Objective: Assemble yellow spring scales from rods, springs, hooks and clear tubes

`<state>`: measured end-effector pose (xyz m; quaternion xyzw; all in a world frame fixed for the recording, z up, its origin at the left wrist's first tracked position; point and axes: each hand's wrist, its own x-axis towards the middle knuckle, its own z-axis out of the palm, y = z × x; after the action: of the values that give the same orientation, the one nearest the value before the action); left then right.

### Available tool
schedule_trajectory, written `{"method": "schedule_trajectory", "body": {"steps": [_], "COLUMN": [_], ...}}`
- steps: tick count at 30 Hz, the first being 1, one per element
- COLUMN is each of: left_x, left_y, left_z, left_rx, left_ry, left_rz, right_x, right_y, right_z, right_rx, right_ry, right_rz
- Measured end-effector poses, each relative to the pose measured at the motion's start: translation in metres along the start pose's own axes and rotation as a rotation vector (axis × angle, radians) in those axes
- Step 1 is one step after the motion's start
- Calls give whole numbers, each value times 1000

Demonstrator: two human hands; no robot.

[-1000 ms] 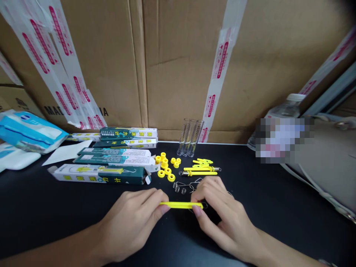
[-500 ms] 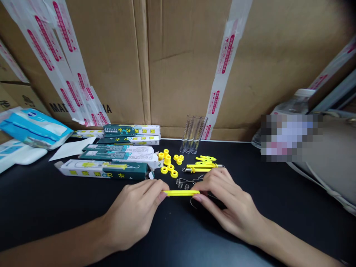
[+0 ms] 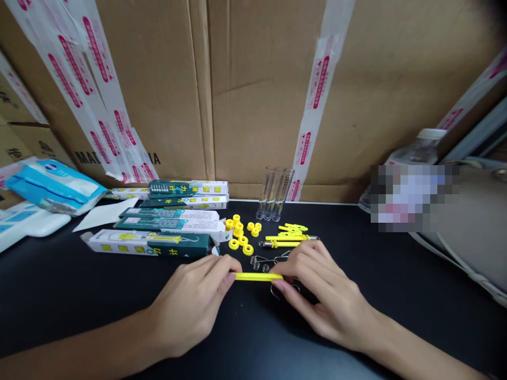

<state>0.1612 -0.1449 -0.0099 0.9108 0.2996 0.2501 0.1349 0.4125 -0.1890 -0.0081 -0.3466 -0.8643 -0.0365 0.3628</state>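
A slim yellow plastic strip [image 3: 256, 276] is stretched level between my two hands, a little above the black table. My left hand [image 3: 194, 298] pinches its left end between thumb and fingers. At the other end, my right hand [image 3: 325, 290] grips it the same way; the fingertips cover that end. A curved metal hook [image 3: 274, 290] shows beside my right thumb, and I cannot tell whether it is held or lies on the table. Just beyond the strip lie small coil springs [image 3: 265, 268] and bent wire pieces [image 3: 269, 259].
Farther back are yellow collars [image 3: 247, 249], yellow rods with metal ends [image 3: 285, 244] and upright clear tubes [image 3: 273, 195]. Printed spring-scale boxes [image 3: 158, 244] lie at left, near a blue packet [image 3: 55, 184]. A bottle [image 3: 423, 148] and a grey bag [image 3: 459, 221] stand at right. Cardboard [image 3: 253, 105] walls the back.
The camera view has shifted slightly. Both hands keep their hold on the yellow strip, and its right end sits a touch lower, with more of the wire below my right fingers showing.
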Motion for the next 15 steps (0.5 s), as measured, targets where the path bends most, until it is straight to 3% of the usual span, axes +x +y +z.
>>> {"method": "schedule_trajectory", "body": {"steps": [4,10,15], "left_x": [1,7,9], "left_y": [0,3,4], "left_z": [0,1,2], "left_rx": [-9,35,31], "left_ry": [9,18,50], "left_rz": [10,90,215], "right_x": [0,5,10], "right_y": [-2,-24,-38], "right_z": [2,10,17], "right_rx": [68,459,764], "right_ry": [57,178,141], "right_rz": [75,507,645]}}
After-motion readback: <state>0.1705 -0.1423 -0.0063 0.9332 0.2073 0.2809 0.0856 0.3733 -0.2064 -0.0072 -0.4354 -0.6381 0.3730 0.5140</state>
